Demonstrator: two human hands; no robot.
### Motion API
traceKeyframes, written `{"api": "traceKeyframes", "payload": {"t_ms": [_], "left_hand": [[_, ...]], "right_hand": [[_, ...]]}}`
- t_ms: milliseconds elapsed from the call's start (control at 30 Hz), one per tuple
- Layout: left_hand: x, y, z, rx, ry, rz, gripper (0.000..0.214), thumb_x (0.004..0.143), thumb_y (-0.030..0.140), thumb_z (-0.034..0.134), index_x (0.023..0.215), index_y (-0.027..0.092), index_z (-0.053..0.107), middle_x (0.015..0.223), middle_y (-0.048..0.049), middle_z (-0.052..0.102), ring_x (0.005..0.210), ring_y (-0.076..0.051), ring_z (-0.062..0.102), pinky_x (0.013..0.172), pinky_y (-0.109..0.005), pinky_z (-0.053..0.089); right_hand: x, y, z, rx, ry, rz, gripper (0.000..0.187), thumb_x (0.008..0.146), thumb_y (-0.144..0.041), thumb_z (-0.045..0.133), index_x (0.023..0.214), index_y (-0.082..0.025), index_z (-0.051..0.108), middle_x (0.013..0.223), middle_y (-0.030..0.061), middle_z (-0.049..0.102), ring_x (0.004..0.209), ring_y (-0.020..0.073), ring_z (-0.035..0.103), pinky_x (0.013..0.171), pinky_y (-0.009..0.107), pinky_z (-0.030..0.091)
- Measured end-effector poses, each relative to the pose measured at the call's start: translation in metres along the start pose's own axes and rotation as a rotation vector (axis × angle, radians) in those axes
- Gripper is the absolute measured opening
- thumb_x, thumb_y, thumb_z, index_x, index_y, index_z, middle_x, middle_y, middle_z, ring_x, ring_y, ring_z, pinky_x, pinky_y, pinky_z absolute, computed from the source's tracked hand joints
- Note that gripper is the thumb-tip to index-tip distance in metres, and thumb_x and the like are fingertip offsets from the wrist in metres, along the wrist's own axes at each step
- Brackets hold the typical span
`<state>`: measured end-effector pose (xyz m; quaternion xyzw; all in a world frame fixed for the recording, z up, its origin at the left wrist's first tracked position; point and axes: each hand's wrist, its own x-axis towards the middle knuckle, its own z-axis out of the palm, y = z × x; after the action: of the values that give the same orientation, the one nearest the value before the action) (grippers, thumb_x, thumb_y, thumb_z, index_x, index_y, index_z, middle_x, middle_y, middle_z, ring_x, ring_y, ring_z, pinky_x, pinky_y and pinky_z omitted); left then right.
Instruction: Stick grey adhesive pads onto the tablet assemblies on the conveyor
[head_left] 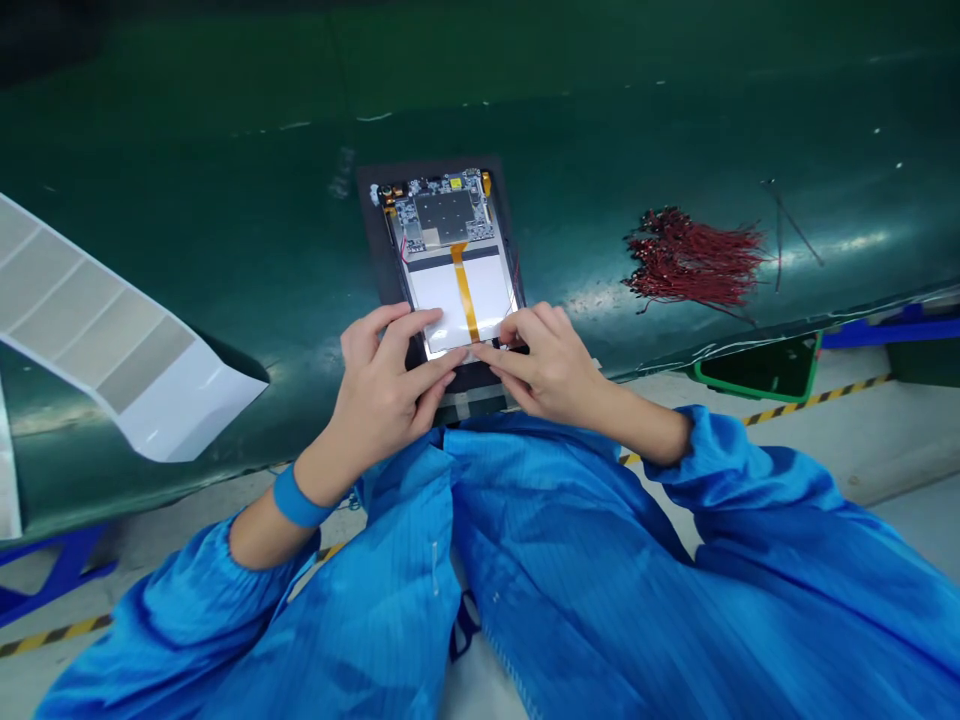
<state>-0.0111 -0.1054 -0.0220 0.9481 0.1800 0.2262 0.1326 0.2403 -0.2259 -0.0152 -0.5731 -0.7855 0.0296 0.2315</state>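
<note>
Blue smock (pixel 585 540) (blue wristband (pixel 298 498), too).

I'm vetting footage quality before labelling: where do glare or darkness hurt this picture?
Head view: pale glare streaks the green mat on both sides of the red wires; head view: the top left corner sinks into darkness; head view: the white panel shines brightly, showing little surface detail.

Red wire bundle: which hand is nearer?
Right. The right hand is at the lower right of the open device, left of the red wire bundle; the left hand, at the device's lower left, is farther off.
</note>
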Motion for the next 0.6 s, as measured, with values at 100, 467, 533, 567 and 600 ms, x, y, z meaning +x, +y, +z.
{"api": "traceKeyframes", "payload": {"t_ms": [100,467,533,567,600], "left_hand": [[0.003,0.002,-0.003,0.006,-0.002,-0.027,0.021,0.1,0.025,0.072,0.119,0.028,0.08,0.152,-0.0129,0.061,0.145,-0.04,0.05,0.113,-0.063,0.049],[0.032,0.017,-0.002,0.094,-0.015,-0.095,0.019,0.103,0.029,0.068,0.089,0.02,0.076,0.146,-0.0124,0.067,0.133,-0.04,0.057,0.101,-0.059,0.047],[0.031,0.018,-0.003,0.1,-0.039,-0.115,0.019,0.103,0.027,0.066,0.088,0.02,0.075,0.147,-0.0118,0.066,0.134,-0.039,0.056,0.102,-0.059,0.046],[0.03,0.018,-0.004,0.105,-0.048,-0.126,0.018,0.103,0.027,0.066,0.089,0.02,0.075,0.148,-0.0117,0.065,0.135,-0.039,0.056,0.102,-0.059,0.046],[0.029,0.018,-0.004,0.113,-0.056,-0.134,0.017,0.102,0.026,0.066,0.09,0.021,0.076,0.148,-0.0117,0.065,0.135,-0.04,0.056,0.102,-0.059,0.046]], "right_hand": [[0.006,-0.001,-0.004,0.014,-0.041,0.017,0.028,0.111,-0.028,0.054,0.116,-0.019,0.08,0.104,0.0104,0.059,0.097,0.026,0.044,0.081,0.039,0.03],[0.048,-0.022,-0.003,-0.252,-0.18,0.025,0.036,0.111,-0.013,0.042,0.097,-0.013,0.076,0.109,0.0153,0.066,0.108,0.0309,0.047,0.083,0.043,0.03],[0.047,-0.025,-0.006,-0.28,-0.176,0.014,0.039,0.111,-0.01,0.039,0.101,-0.013,0.077,0.11,0.0161,0.066,0.11,0.0316,0.049,0.083,0.044,0.032],[0.047,-0.025,-0.007,-0.285,-0.179,0.013,0.039,0.111,-0.01,0.039,0.102,-0.012,0.077,0.111,0.0164,0.067,0.111,0.0319,0.049,0.083,0.044,0.032],[0.046,-0.025,-0.009,-0.286,-0.186,0.017,0.039,0.11,-0.009,0.039,0.102,-0.012,0.077,0.111,0.0168,0.067,0.112,0.0322,0.05,0.083,0.044,0.033]]}}
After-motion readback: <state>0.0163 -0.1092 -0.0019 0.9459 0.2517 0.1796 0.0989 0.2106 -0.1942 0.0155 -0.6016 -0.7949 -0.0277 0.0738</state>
